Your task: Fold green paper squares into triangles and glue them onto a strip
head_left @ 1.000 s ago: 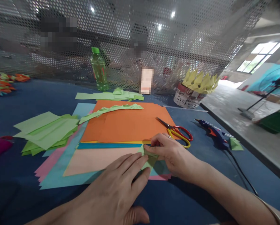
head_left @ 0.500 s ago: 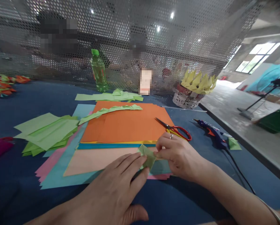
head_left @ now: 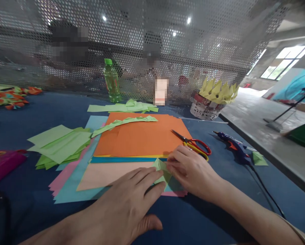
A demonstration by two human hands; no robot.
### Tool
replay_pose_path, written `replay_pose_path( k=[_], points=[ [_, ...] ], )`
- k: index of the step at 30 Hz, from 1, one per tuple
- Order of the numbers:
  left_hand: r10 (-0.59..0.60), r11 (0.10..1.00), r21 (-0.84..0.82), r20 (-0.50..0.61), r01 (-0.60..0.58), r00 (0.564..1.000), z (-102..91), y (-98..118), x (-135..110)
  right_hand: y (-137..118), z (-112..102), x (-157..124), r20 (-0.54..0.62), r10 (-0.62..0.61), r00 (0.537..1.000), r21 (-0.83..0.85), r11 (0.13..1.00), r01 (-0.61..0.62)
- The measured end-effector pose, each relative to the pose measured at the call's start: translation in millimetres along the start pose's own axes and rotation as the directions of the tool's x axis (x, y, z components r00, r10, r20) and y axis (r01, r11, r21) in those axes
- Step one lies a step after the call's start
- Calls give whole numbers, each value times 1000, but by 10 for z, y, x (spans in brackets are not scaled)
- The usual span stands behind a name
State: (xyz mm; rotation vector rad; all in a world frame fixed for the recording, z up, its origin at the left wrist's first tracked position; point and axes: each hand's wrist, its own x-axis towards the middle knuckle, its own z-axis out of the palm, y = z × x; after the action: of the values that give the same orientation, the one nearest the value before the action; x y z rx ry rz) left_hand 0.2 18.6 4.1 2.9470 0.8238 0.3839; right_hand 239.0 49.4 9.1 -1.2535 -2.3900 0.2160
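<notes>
A small folded piece of light green paper point(head_left: 162, 170) lies on a stack of coloured sheets: orange point(head_left: 144, 134), peach point(head_left: 108, 173) and light blue point(head_left: 70, 190). My left hand point(head_left: 126, 207) rests flat, its fingers stretched out and their tips pressing the green piece down. My right hand point(head_left: 190, 172) lies curled at the piece's right edge, with its fingertips pressed together on the paper's fold.
Red and yellow scissors point(head_left: 195, 146) lie just past my right hand. A blue glue gun point(head_left: 231, 146) with a black cord lies to the right. Green paper sheets point(head_left: 63, 144), a chain of folded green pieces point(head_left: 124, 121), a green bottle point(head_left: 112, 81) and a paper-crowned basket point(head_left: 210, 102) stand further back.
My right hand has shifted slightly and its fingers have come down onto the green piece's right edge. The left hand stays flat on the piece. The view has drifted slightly.
</notes>
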Motion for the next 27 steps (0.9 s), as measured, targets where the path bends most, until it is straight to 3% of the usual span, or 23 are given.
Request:
replay_pose_path(
  k=[4, 10, 17, 22, 27],
  points=[
    [-52, 996, -76, -9, 51, 999, -27, -23, -34, -38, 19, -10, 57, 26, 998, 11, 1000, -26],
    [-272, 948, -193, -75, 254, 959, -4, -143, -64, -78, 41, -10, 67, 56, 996, 67, 996, -61],
    [-499, 766, -455, 24, 454, 866, -34, -166, -27, -122, 67, -21, 87, 125, 988, 312, 939, -146],
    [-502, 661, -603, 88, 447, 860, -62, -147, 16, -140, 69, -31, 132, 145, 981, 506, 841, -193],
    [-522, 588, -675, 104, 445, 847, -66, -150, 34, -146, 85, -43, 132, 135, 982, 498, 848, -184]
  ],
)
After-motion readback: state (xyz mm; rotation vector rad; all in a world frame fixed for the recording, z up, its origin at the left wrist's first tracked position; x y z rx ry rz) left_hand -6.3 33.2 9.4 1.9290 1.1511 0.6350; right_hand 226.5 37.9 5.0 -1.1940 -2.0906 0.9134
